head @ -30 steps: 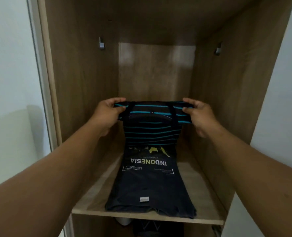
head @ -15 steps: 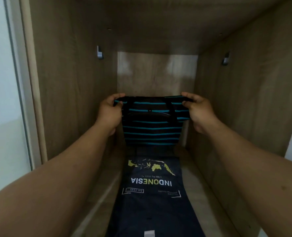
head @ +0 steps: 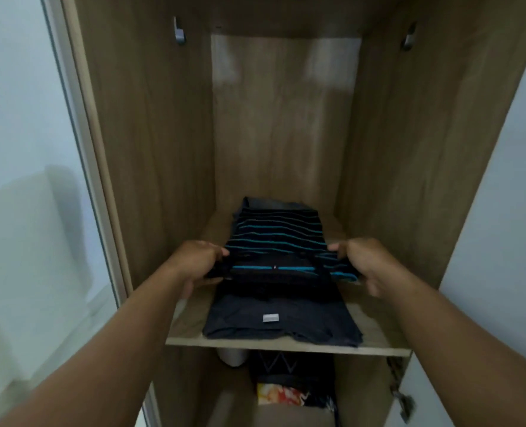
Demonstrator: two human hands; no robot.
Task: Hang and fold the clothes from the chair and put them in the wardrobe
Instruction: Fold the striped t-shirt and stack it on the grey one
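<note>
A folded black shirt with teal stripes lies on top of a folded dark navy shirt on the wooden wardrobe shelf. My left hand grips the striped shirt's near left corner. My right hand grips its near right corner. The near edge of the striped shirt is lifted slightly off the navy shirt, while its far part rests flat. The navy shirt's print is hidden under the striped one.
Wooden wardrobe walls close in the shelf left, right and behind. Two metal brackets sit high on the side walls. Below the shelf are dark folded clothes and a colourful item. A hinge shows at the lower right.
The striped shirt was held up hanging in the air; now it has come down and lies flat over the navy shirt, covering its print. Both hands dropped lower and nearer.
</note>
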